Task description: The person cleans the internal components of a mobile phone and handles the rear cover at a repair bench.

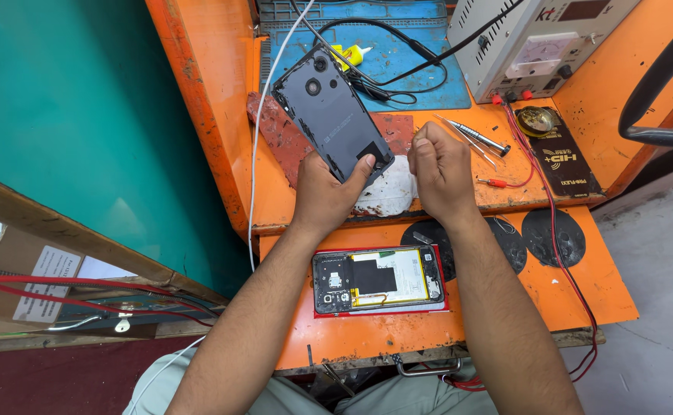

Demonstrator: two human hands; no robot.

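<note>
In the head view, the left hand grips a dark phone back cover at the centre, lifted over the orange bench. The right hand is curled closed; whether it pinches something is hidden. The opened phone lies lower centre.

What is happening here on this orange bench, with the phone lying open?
A person's left hand holds up a dark phone back cover, inner side showing. The right hand is closed into a loose fist beside it; whether it pinches anything is unclear. The opened phone lies flat on the orange shelf below, battery exposed.
</note>
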